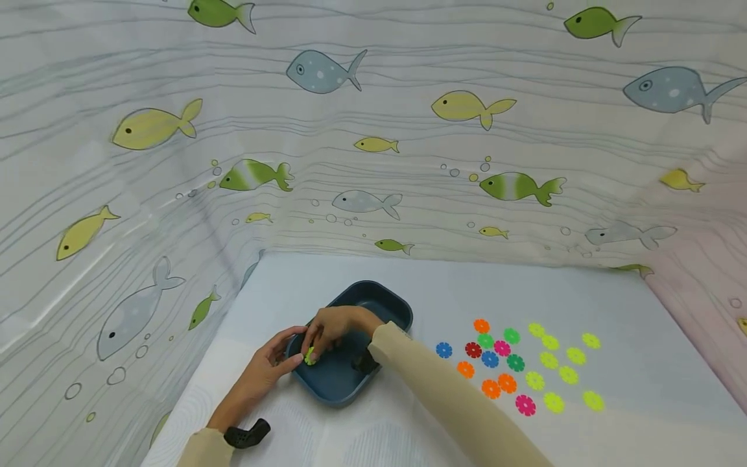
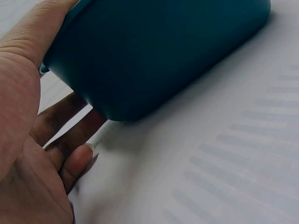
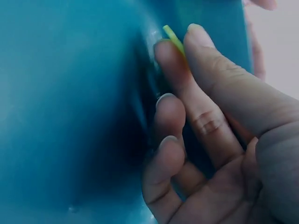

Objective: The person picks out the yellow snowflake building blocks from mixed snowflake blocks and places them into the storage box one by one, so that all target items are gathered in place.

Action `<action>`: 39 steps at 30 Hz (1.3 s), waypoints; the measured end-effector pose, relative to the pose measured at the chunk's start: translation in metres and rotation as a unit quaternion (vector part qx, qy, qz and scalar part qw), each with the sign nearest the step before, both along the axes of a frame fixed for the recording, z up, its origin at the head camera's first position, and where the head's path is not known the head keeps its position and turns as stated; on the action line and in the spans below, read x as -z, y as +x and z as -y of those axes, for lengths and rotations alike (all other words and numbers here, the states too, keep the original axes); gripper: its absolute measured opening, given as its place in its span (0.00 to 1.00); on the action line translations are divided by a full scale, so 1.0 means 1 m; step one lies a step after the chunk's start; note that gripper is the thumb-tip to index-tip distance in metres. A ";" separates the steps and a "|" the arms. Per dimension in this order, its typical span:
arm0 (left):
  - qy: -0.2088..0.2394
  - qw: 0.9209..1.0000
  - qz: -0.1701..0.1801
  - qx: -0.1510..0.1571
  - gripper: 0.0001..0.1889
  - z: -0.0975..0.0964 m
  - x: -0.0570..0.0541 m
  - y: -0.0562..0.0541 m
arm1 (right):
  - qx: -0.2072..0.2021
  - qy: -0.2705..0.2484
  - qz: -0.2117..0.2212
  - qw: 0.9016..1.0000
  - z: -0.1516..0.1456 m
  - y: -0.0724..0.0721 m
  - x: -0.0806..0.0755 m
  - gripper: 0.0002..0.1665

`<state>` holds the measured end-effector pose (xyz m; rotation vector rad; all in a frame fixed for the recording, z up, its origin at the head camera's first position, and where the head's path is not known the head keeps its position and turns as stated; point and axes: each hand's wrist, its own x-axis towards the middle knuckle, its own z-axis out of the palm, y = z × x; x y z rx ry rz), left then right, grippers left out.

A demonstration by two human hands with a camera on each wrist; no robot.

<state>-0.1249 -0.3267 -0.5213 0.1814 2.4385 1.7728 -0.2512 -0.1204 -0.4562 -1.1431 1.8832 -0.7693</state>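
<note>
A dark blue plastic tub [image 1: 341, 379] with rounded corners stands on the white table. My left hand [image 1: 265, 366] grips its left end, the thumb at the rim and the fingers round the outer wall. In the left wrist view, some fingers [image 2: 77, 123] reach under the tub's curved lower edge. Inside the tub my right hand [image 1: 332, 327] pinches a yellow-green notched plastic disc [image 1: 310, 356] between thumb and index finger. Edge-on in the right wrist view, the disc [image 3: 173, 38] lies close to the tub's wall [image 3: 60, 93]. My other right fingers curl loosely.
To the right of the tub, several notched discs lie spread on the table: yellow ones [image 1: 548, 360], orange ones [image 1: 491, 389], pink ones [image 1: 526, 405], blue ones [image 1: 444, 350], green ones and a dark red one [image 1: 473, 350]. A fish-patterned curtain [image 1: 373, 175] surrounds the table.
</note>
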 end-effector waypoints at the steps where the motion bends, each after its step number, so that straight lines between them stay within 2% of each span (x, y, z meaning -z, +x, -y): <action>1: -0.003 1.000 0.001 0.001 0.29 0.000 0.000 0.000 | 0.003 0.002 0.000 1.000 0.000 0.000 0.002 0.11; 7: -0.011 1.000 0.005 -0.006 0.29 0.000 0.000 0.000 | 0.007 -0.017 -0.019 1.000 0.005 -0.001 0.011 0.08; 13: -0.009 1.000 -0.002 0.001 0.29 0.000 -0.001 0.000 | 0.034 -0.017 -0.041 0.998 0.009 0.001 0.014 0.05; 20: -0.014 1.000 -0.006 -0.001 0.29 -0.001 -0.001 0.000 | 0.034 -0.002 -0.079 0.996 0.011 0.006 0.009 0.06; 27: 0.010 1.000 0.022 0.003 0.30 -0.002 -0.003 0.000 | 0.033 0.003 -0.073 0.997 0.010 0.008 0.007 0.05; 33: 0.022 1.000 0.021 0.002 0.30 -0.002 -0.002 0.000 | 0.013 0.003 -0.088 0.996 0.005 0.005 0.002 0.08; 39: 0.011 1.000 0.020 -0.005 0.30 -0.003 -0.003 0.002 | 0.003 -0.019 -0.100 0.995 -0.006 0.000 -0.008 0.13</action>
